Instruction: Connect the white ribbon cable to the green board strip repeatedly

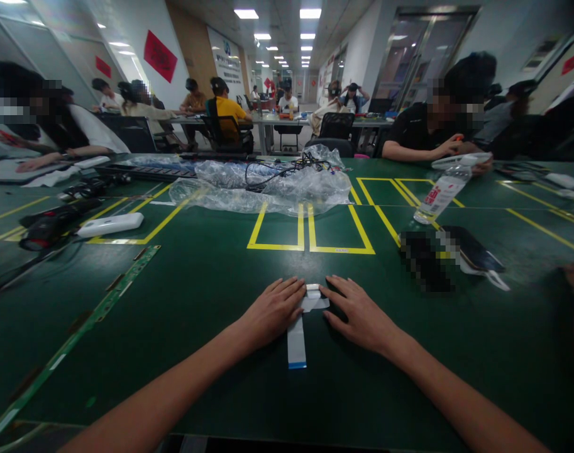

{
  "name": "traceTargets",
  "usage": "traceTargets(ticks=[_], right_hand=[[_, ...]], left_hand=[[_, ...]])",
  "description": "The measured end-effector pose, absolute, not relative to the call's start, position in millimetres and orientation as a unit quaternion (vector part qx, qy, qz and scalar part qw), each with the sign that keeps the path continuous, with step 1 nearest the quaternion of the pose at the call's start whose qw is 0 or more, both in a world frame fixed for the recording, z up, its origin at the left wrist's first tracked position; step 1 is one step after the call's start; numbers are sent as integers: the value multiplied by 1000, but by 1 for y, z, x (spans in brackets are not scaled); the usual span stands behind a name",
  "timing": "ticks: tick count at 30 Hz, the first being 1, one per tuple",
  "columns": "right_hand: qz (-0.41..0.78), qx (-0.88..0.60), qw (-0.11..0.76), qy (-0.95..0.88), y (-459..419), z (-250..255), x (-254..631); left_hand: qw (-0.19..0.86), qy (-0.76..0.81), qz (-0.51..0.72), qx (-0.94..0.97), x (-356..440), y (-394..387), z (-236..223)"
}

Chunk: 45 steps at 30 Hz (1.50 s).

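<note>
A white flat ribbon cable (296, 346) with a blue end strip lies on the green table in front of me. Its far part is folded, with a small pale piece at the top. My left hand (280, 306) rests flat over its left side, fingertips at the fold and thumb across the strip, hiding part of it. On the other side my right hand (359, 311) lies with fingers spread, the index fingertip touching the folded end's right edge. Neither hand grips anything that I can see.
A long green circuit board (121, 289) lies to the left. Clear plastic wrap (268, 189) with black cables sits at the back. A bottle (442, 192), a phone (473, 248) and a white device (111, 224) stand or lie around. Yellow tape (341, 250) marks the table; people sit nearby.
</note>
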State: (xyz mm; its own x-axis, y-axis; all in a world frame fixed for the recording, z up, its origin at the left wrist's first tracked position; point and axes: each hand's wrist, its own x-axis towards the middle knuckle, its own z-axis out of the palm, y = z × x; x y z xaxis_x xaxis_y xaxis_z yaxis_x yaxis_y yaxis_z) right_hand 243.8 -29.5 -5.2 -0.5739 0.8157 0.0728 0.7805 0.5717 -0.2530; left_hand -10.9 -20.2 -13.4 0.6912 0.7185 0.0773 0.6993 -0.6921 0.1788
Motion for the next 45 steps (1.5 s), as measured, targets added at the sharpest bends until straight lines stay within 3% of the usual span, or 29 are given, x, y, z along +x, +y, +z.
traceTargets(ticks=[24, 30, 36, 45], right_hand=[[104, -455, 108, -878, -30, -7, 245], [114, -458, 102, -876, -29, -5, 246], [133, -458, 91, -874, -30, 1, 249], [146, -462, 93, -870, -30, 1, 248]], left_hand=[[52, 387, 85, 917, -13, -20, -19], [59, 460, 43, 885, -26, -23, -8], [32, 619, -33, 784, -104, -28, 4], [-33, 819, -47, 571, -277, -61, -27]])
